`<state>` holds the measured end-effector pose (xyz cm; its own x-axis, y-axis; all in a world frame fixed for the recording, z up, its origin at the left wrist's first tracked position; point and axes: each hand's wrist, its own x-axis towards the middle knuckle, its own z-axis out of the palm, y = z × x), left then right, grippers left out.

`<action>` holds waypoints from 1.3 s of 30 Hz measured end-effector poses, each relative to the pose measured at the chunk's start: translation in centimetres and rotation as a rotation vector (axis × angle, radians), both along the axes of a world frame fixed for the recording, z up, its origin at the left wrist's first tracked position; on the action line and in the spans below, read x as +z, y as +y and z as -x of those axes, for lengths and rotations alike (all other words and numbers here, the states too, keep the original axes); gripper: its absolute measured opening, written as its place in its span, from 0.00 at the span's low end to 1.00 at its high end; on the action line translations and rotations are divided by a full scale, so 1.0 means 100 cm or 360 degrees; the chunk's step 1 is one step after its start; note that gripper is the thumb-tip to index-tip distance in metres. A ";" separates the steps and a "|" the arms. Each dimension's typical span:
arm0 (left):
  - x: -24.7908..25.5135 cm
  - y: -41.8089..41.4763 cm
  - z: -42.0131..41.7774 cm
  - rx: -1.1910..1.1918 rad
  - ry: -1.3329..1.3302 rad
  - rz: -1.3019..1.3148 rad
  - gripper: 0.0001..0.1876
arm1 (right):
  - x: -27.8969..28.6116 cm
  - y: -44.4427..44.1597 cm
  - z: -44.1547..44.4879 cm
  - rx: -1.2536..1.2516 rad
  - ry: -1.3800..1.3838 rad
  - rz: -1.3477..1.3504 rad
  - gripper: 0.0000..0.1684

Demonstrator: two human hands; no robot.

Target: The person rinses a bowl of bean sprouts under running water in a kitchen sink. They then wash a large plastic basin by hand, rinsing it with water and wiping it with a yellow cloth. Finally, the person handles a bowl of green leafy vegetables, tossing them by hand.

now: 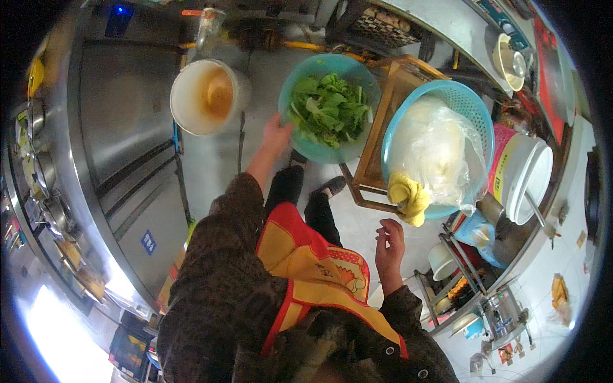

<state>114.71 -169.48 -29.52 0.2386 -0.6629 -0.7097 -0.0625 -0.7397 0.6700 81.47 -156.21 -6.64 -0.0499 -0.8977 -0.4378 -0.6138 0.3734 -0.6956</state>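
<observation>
My left hand (278, 135) grips the near-left rim of a teal plastic basin (311, 149). Leafy greens (330, 107) fill the middle of that basin, which looks slightly blurred. Apart from everything, my right hand (391, 242) has loosely bent fingers and nothing in them. Just above it in the picture, a twisted yellow cloth (409, 198) hangs over the edge of a blue plastic colander (390, 141). Inside the colander lies a clear plastic bag (438, 148) with pale contents that I cannot identify.
A wooden stool-like frame (366, 174) stands under or beside the colander. Left of the basin is a white bucket (184, 98) with brownish residue inside. A stainless-steel cabinet (129, 110) runs along the left. At right, a lidded white tub (529, 179) stands near a counter (567, 239).
</observation>
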 end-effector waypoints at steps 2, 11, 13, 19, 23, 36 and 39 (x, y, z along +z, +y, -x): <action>0.032 -0.008 -0.001 -0.0137 -0.0189 0.0166 0.21 | -0.008 0.007 0.000 -0.0047 -0.0020 0.0021 0.16; 0.012 -0.061 0.017 -0.0616 -0.0142 0.0321 0.23 | -0.016 0.021 0.001 -0.0162 -0.0127 -0.0036 0.17; -0.026 -0.077 0.037 -0.0601 0.0115 0.0247 0.25 | -0.013 0.015 0.002 -0.0120 -0.0121 0.0041 0.15; -0.073 -0.069 0.121 -0.0545 0.0385 -0.0360 0.36 | 0.024 -0.031 0.002 -0.0239 0.0200 0.0405 0.13; -0.059 -0.041 0.124 -0.0445 0.0383 -0.0313 0.31 | 0.036 -0.043 0.004 -0.0489 0.0353 0.0399 0.23; 0.347 -0.001 0.178 -0.0765 0.0438 0.1251 0.13 | 0.141 -0.055 0.059 -0.0559 -0.0250 0.0199 0.08; 0.379 0.009 0.231 -0.0925 0.0539 0.1244 0.11 | 0.145 -0.053 0.121 -0.0275 -0.0137 0.0871 0.09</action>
<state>91.63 -168.56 8.38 -0.3983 -0.9172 -0.0014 0.0102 -0.0060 0.9999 69.37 -161.48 7.88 -0.2005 -0.9765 0.0791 -0.5086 0.0347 -0.8603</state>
